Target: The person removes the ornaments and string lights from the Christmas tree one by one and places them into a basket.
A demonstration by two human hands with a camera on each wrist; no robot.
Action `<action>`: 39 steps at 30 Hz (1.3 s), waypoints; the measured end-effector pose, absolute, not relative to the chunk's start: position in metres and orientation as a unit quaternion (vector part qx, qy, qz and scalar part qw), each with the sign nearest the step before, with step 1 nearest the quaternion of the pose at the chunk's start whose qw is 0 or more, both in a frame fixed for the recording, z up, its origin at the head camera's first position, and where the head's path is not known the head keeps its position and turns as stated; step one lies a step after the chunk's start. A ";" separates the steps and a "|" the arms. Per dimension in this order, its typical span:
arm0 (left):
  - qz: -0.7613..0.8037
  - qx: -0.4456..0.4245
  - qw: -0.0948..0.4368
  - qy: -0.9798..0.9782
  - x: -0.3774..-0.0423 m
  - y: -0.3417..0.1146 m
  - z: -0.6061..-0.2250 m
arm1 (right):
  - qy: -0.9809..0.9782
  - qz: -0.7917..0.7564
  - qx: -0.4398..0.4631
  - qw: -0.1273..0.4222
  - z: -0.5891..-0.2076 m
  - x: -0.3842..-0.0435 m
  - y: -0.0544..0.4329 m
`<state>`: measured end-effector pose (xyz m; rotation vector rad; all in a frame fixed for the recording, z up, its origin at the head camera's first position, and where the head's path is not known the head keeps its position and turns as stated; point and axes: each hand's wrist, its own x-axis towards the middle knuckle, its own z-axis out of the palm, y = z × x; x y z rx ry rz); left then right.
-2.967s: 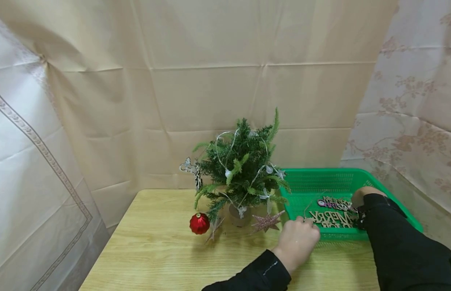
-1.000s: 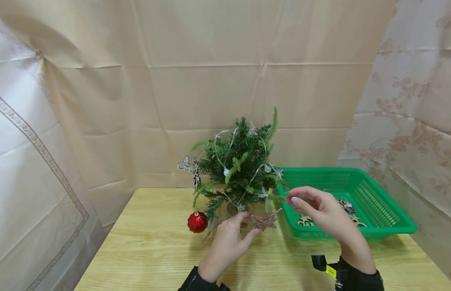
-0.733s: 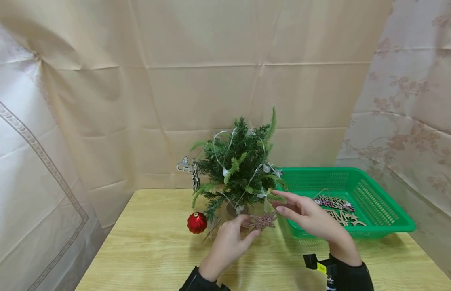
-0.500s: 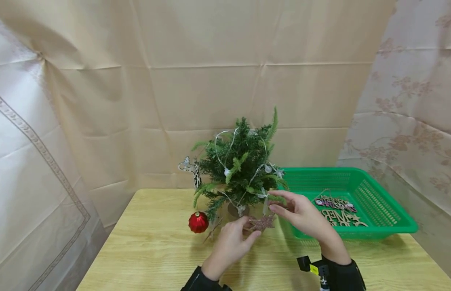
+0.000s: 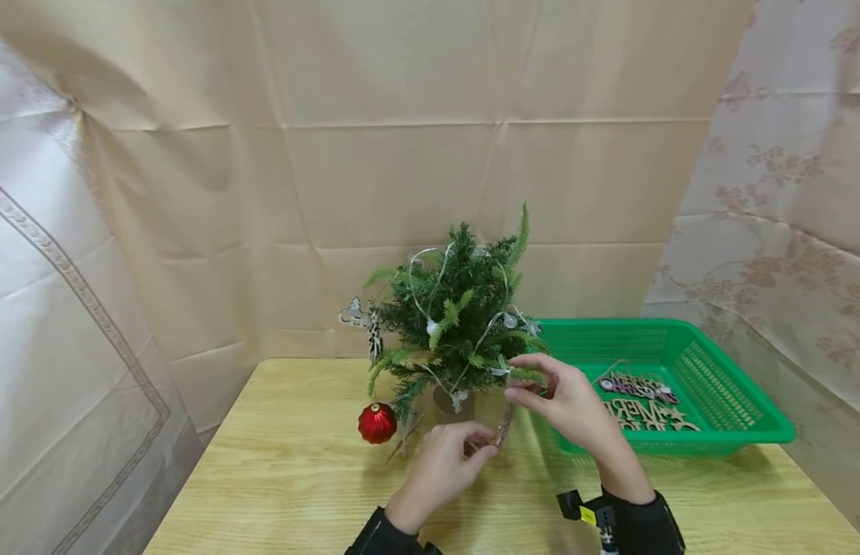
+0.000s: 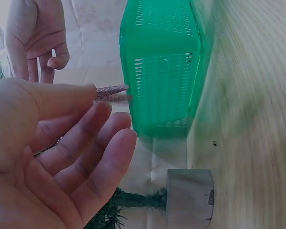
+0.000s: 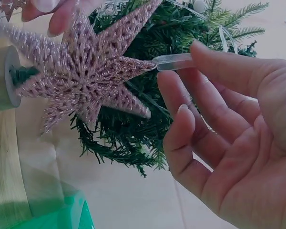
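glittery pink star (image 5: 504, 425) between left hand (image 5: 440, 464) and right hand (image 5: 567, 402), by a small green tree (image 5: 465, 308)
head view: the star shows nearly edge-on above the wooden table (image 5: 263, 470), near the tree's lower right branches; a red ball (image 5: 377, 423) is at lower left, a green basket (image 5: 731, 438) with lettered ornaments (image 5: 648, 412) at right. left wrist view: left thumb and fingertips pinch the star, other fingers loosely bent. right wrist view: right thumb and finger pinch the pale ribbon (image 7: 174, 62) at the star's tip.

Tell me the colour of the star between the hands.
Glittery pink with dark flecks; the star shows best in the right wrist view.
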<state>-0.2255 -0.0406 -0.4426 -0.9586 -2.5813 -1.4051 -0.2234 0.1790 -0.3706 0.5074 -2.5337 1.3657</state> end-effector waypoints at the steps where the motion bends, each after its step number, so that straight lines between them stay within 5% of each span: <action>1: -0.453 -0.310 0.027 -0.836 -0.226 -0.041 -0.443 | -0.862 0.465 0.171 0.111 -0.371 -0.224 0.178; 14: -0.428 -0.303 0.043 -0.850 -0.223 -0.033 -0.449 | -0.841 0.503 0.172 0.103 -0.369 -0.222 0.173; 39: -0.473 -0.308 0.163 -0.809 -0.223 -0.037 -0.441 | -0.833 0.525 0.138 0.107 -0.359 -0.210 0.180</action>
